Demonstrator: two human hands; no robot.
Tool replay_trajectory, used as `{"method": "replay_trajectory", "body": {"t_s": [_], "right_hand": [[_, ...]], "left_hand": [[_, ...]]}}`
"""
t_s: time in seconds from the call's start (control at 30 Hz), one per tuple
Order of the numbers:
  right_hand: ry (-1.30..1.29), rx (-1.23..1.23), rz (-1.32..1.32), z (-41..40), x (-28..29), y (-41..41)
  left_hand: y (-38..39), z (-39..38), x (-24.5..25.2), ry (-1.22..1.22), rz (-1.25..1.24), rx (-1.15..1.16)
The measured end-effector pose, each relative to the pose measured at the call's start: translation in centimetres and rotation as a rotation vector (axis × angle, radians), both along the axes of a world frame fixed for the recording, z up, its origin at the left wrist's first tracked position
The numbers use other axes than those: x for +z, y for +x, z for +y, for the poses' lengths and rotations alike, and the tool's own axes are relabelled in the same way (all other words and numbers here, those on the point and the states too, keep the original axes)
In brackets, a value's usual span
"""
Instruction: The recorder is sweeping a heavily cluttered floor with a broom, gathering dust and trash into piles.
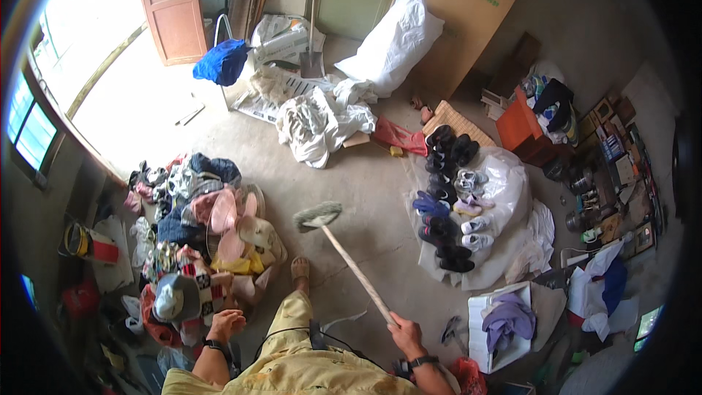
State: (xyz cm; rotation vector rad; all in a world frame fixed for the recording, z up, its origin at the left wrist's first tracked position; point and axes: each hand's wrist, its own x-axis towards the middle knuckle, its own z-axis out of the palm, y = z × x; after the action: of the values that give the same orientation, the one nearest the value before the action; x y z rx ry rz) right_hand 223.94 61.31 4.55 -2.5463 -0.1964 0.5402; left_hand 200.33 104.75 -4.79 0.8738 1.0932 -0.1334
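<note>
My right hand (406, 333) is closed around the upper end of the wooden handle of a long-handled floor brush or mop (319, 216), whose greyish head rests on the concrete floor ahead of my foot. My left hand (226, 323) is held at my left side with its fingers partly curled, and nothing shows in it. Beside it lies a heap of clothes, hats and bags, with a grey cap (176, 296) nearest. To the right, several pairs of shoes (476, 224) stand on clear plastic sheeting (507, 175).
White cloths (318, 126), a full white sack (403, 46) and a shovel (312, 63) are at the back. A tall cardboard box (471, 16) leans behind them. At right are an orange-red cabinet (521, 129) and a white box (476, 334) with purple cloth.
</note>
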Motion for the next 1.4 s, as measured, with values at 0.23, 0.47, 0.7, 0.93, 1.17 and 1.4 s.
{"method": "replay_trajectory", "body": {"t_s": [0.23,0.47,0.7,0.93,1.17,1.4], "right_hand": [[0.0,0.159,0.07,17.6,-2.4,17.0],[-0.143,0.133,0.164,18.8,-1.9,25.6],[-0.251,-0.098,0.156,8.0,3.1,25.3],[-0.161,-0.125,0.073,5.0,2.8,30.1],[-0.081,-0.164,0.103,9.4,-3.0,37.6],[-0.199,-0.219,0.153,2.5,-0.5,32.3]], "left_hand": [[11.3,4.4,6.9,0.087,0.014,-0.1],[15.2,8.1,7.1,-0.037,-0.04,0.014],[17.9,8.8,4.9,-0.09,0.068,-0.034],[27.9,8.0,8.4,0.06,0.22,-0.174],[39.0,7.2,11.0,0.172,0.072,-0.376],[46.2,7.0,13.2,0.226,0.0,-0.42]]}}
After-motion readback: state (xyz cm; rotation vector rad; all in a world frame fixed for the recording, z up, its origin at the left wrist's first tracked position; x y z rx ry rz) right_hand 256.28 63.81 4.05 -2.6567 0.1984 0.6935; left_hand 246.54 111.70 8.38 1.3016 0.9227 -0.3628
